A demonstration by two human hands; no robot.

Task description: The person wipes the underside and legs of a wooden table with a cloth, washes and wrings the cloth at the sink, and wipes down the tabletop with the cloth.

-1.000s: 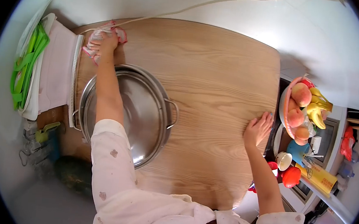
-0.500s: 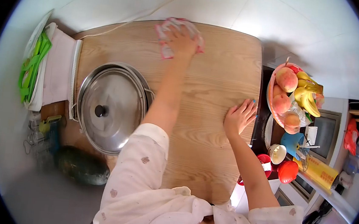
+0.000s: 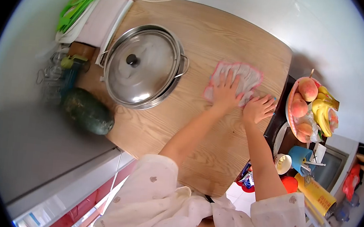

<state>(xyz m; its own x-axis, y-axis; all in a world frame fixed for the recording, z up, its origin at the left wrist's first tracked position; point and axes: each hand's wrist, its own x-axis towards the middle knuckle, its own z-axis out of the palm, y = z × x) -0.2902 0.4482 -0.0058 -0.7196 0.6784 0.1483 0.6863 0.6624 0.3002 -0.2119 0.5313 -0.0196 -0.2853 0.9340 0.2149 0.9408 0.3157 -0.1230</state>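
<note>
My left hand (image 3: 226,91) lies flat with fingers spread on a white cloth (image 3: 248,77) with a pink edge. The crumpled cloth is on the wooden tabletop (image 3: 224,30), right of its middle. My right hand (image 3: 259,109) rests palm down just to the right, fingers stretched toward the table's right edge, close to the cloth's lower corner. Whether it touches the cloth I cannot tell. A large steel pot (image 3: 182,66) with a domed lid (image 3: 153,74) and black knob stands on the left of the table.
A dark green watermelon (image 3: 88,111) lies at the table's left corner. Green-handled bags (image 3: 82,5) lean at the back left. Beyond the right edge are a basket (image 3: 292,116) of peaches and bananas (image 3: 320,110), a blue container (image 3: 297,156) and a white cup (image 3: 282,164).
My left hand and the cloth have moved from the table's far edge toward me and to the right, near my right hand. The whole view has turned and shifted.
</note>
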